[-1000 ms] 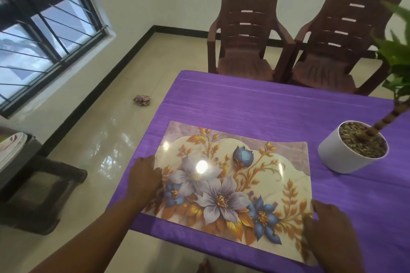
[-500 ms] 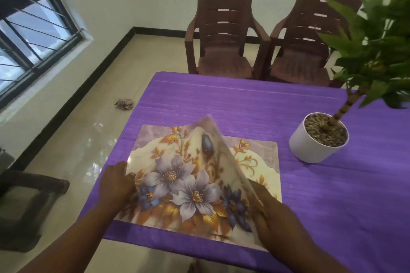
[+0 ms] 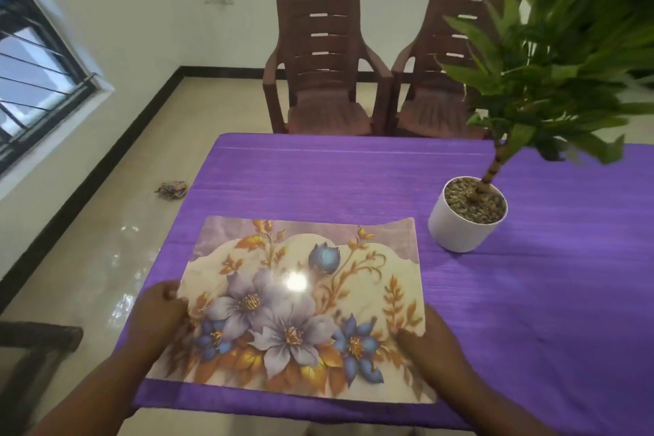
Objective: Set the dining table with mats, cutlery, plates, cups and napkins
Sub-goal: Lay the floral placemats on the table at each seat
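Note:
A glossy floral placemat (image 3: 300, 297) with blue and lilac flowers lies at the near left of the purple table (image 3: 354, 180). My left hand (image 3: 155, 315) grips its left edge, with fingertips curled round the rim. At the right edge, near the front corner, my right hand (image 3: 439, 347) holds the mat with fingers over it. The mat is spread flat and its far right corner curls up slightly. Anything under the mat is hidden.
A white pot (image 3: 463, 219) with pebbles and a leafy green plant stands just right of the mat's far corner. Two brown plastic chairs (image 3: 318, 81) stand behind the table's far edge. A crumpled rag (image 3: 171, 189) lies on the shiny floor at left.
Half a second ago my right hand had the top mat folded up over the middle; now the mat is spread out flat between both hands. The view has tilted up.

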